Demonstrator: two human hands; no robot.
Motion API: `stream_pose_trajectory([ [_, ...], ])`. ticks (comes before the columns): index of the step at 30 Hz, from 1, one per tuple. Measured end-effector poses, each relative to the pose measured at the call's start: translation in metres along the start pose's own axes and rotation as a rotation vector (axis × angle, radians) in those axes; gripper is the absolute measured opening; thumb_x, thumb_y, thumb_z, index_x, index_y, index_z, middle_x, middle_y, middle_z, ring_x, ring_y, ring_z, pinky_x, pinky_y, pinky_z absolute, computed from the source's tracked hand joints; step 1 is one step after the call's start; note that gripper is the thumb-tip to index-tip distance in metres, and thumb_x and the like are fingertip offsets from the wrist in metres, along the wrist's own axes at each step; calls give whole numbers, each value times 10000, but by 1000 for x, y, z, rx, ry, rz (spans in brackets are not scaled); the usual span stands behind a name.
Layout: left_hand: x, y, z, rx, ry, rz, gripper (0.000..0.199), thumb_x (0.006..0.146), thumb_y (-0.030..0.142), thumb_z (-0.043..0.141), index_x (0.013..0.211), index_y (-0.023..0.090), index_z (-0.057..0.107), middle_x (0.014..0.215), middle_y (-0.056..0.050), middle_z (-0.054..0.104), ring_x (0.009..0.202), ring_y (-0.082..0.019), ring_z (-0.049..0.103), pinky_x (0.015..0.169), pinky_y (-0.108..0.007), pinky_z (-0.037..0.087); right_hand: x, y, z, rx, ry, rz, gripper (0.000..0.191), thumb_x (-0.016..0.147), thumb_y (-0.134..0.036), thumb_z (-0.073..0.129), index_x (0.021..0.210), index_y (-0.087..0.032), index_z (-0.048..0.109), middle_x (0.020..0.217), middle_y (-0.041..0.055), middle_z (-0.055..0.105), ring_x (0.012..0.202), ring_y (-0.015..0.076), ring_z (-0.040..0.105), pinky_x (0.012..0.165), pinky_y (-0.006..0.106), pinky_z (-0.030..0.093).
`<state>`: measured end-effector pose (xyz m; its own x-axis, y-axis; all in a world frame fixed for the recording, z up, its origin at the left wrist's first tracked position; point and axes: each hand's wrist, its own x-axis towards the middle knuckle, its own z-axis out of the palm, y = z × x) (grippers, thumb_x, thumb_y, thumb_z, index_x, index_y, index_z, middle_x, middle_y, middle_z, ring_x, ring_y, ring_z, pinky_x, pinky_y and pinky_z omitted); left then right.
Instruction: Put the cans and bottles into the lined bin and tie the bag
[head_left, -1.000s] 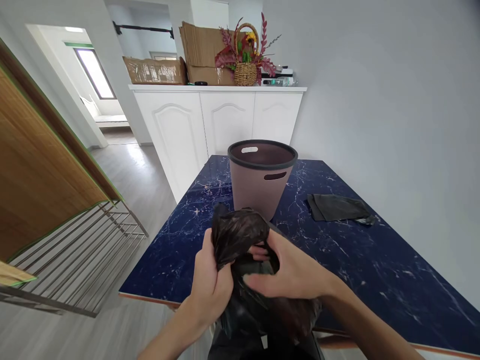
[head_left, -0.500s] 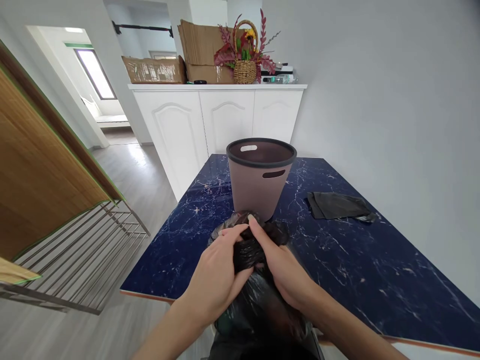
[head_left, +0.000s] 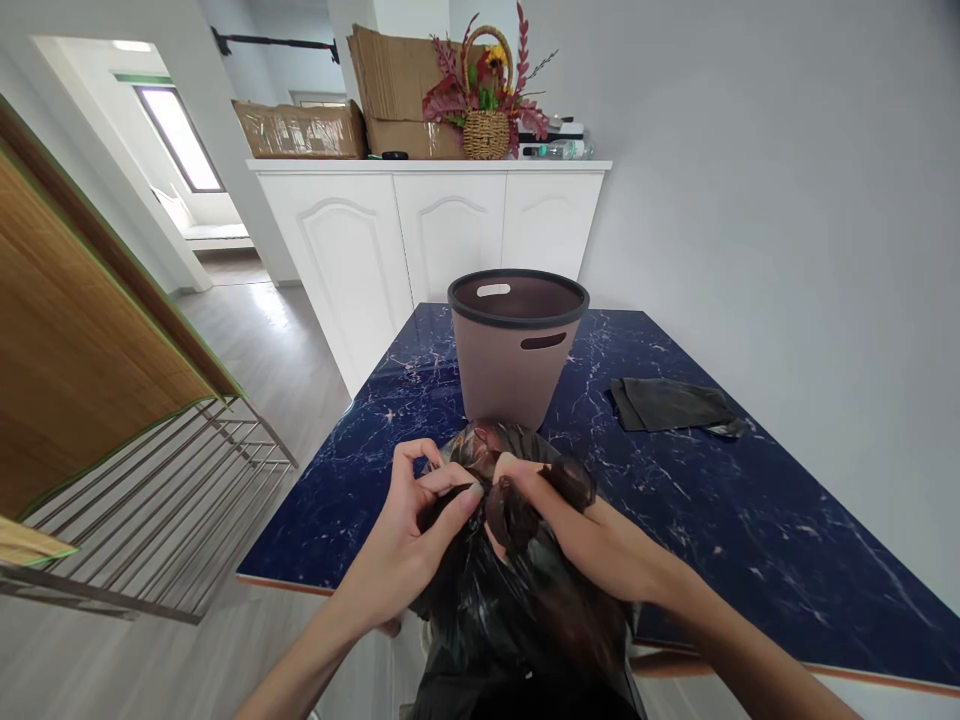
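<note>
A full black garbage bag (head_left: 517, 610) bulges at the table's near edge, its gathered top between my hands. My left hand (head_left: 420, 530) pinches a twisted part of that top with thumb and forefinger. On the other side, my right hand (head_left: 555, 510) grips the bunched plastic, with a loose end sticking out over its knuckles. Just behind the bag stands a mauve trash can (head_left: 510, 370), upright, with a dark rim and cut-out handles. Some of my right fingers are hidden by the plastic.
A folded black plastic bag (head_left: 675, 405) lies to the right on the dark blue marbled table (head_left: 720, 530). A metal rack (head_left: 165, 500) with wooden boards stands at left. Behind is a white cabinet (head_left: 450, 230) with cardboard boxes (head_left: 304, 130) and a flower basket (head_left: 486, 135).
My hands have moved from wrapping round the bag's neck to pinching its ends. The left hand has shifted left, and the bunched top has been pulled apart between them.
</note>
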<state>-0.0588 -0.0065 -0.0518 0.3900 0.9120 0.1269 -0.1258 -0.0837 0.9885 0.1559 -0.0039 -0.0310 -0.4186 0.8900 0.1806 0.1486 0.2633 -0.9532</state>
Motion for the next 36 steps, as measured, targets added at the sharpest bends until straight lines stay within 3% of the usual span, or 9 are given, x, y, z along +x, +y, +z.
stream_pose_trajectory([
  [4,2,2,-3,24,38,0,375,1069,423,650,1083,303,295,884,88,639,679,-97,567,632,-208,453,0,-1,-8,-179,-225,-154,174,1062,-228,506,1115,-256,669,1012,24,763,922,208,714,867,300,523],
  [6,1,3,-3,70,67,16,344,1075,426,634,1091,297,316,897,76,635,702,-103,554,646,-214,442,0,5,-10,-242,-204,-170,312,998,-146,565,1288,-259,569,1052,26,779,966,218,745,861,291,508],
  [10,-4,4,-1,264,108,92,189,1099,352,572,1119,273,401,991,9,678,898,-153,641,830,-283,492,0,24,-7,-439,9,-190,278,969,-107,578,1181,-286,572,1075,29,789,955,230,766,801,297,509],
  [15,-9,1,4,478,105,192,139,1066,335,604,1126,257,506,1002,-24,693,961,-201,676,897,-326,498,-2,32,6,-530,358,-510,308,925,-11,558,1071,-280,595,1221,69,721,1073,223,729,856,314,535],
  [18,-4,6,6,427,137,107,232,1104,453,515,1196,246,561,892,-17,717,846,-206,677,832,-326,521,-2,30,15,-596,446,-635,320,923,-22,633,1106,-284,623,1199,82,655,1080,240,683,855,341,533],
  [22,9,19,8,366,32,-1,403,1078,543,537,1126,207,754,958,-50,766,930,-235,707,836,-315,553,1,26,21,-765,558,-784,244,946,-29,665,1069,-240,661,947,52,585,878,218,562,758,361,442],
  [25,15,22,8,366,70,0,378,1025,516,642,972,191,827,951,-44,793,931,-230,718,813,-282,554,2,27,18,-801,464,-875,254,971,32,573,1089,-188,622,849,38,610,783,192,516,717,365,378],
  [29,16,18,3,380,206,8,314,970,481,715,1036,224,883,997,-35,852,931,-240,766,827,-285,585,-5,35,7,-749,216,-914,297,946,65,494,1109,-177,550,869,58,636,776,193,493,711,351,410],
  [36,23,-5,-38,483,536,122,314,907,493,772,1024,230,899,1057,-43,868,1064,-290,792,1006,-354,597,-50,52,5,-667,144,-799,355,886,100,470,1055,-212,487,785,3,557,696,166,406,638,330,339],
])
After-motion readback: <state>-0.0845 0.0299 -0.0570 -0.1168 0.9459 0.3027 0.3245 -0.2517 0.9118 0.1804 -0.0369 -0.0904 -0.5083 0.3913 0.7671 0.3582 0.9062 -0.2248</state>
